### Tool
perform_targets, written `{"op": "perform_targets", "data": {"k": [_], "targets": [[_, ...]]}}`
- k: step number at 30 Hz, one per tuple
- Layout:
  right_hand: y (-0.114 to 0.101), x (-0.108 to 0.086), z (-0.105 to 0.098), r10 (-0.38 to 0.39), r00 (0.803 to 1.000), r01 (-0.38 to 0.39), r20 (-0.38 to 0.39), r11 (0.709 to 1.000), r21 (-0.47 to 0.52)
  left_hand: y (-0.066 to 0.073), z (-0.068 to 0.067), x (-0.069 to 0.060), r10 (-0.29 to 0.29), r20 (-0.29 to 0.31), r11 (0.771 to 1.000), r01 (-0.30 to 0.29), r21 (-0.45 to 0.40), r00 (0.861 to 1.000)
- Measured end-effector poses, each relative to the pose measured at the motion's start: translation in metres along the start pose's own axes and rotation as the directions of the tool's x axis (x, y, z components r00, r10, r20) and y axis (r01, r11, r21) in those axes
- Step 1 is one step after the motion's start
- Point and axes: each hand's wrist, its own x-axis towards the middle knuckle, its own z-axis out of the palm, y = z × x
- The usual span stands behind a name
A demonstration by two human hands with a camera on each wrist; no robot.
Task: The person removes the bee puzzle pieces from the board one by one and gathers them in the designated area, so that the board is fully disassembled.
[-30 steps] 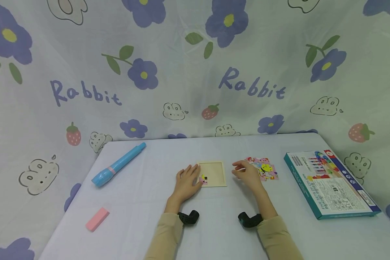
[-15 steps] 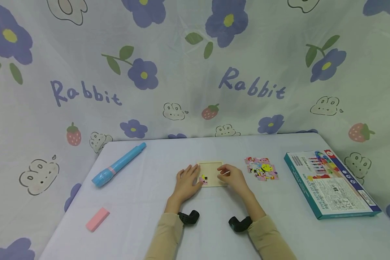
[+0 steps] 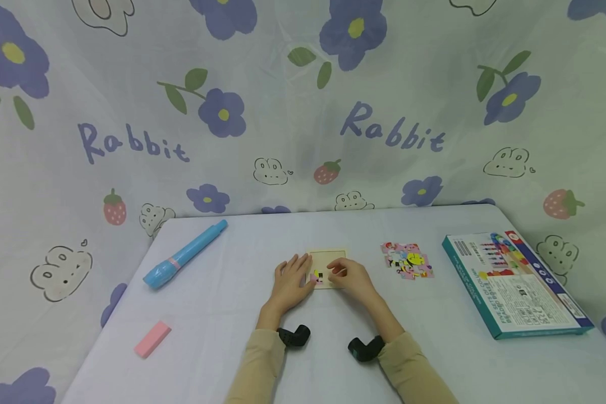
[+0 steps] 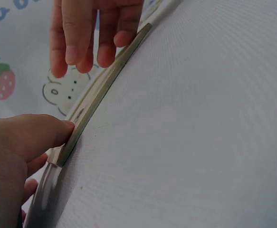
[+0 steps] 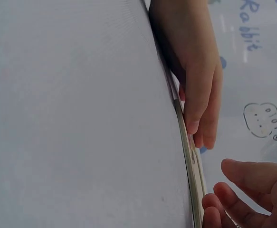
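Observation:
A shallow square wooden puzzle tray (image 3: 328,256) lies mid-table, with a pink, yellow and black puzzle piece (image 3: 319,275) in its lower left corner. My left hand (image 3: 291,283) rests along the tray's left side, fingers extended. Its thumb (image 4: 57,130) presses the near rim by that corner. Over the tray's right half hovers my right hand (image 3: 352,279), fingers bent loosely downward. From the right wrist view, the thumb and fingers (image 5: 252,178) of that hand stand apart, and no piece shows between them. Several joined-looking pink puzzle pieces (image 3: 408,261) lie to the right of the tray.
At the right, a flat teal-edged box (image 3: 517,286) lies on the white tablecloth. On the left are a blue pen-shaped tube (image 3: 184,255) and a pink block (image 3: 152,339). A printed curtain (image 3: 283,112) hangs behind the table.
My right hand has moved left from beside the pink puzzle pieces to above the tray. The left hand has stayed on the tray's left side.

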Motion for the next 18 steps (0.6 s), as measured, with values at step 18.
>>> {"op": "perform_targets", "data": {"k": [18], "targets": [[-0.002,0.006,0.02,-0.096,0.984,0.138,0.152,0.945,-0.295,0.0,-0.002,0.001,0.001,0.013,1.0,-0.001,-0.004,1.0]]}}
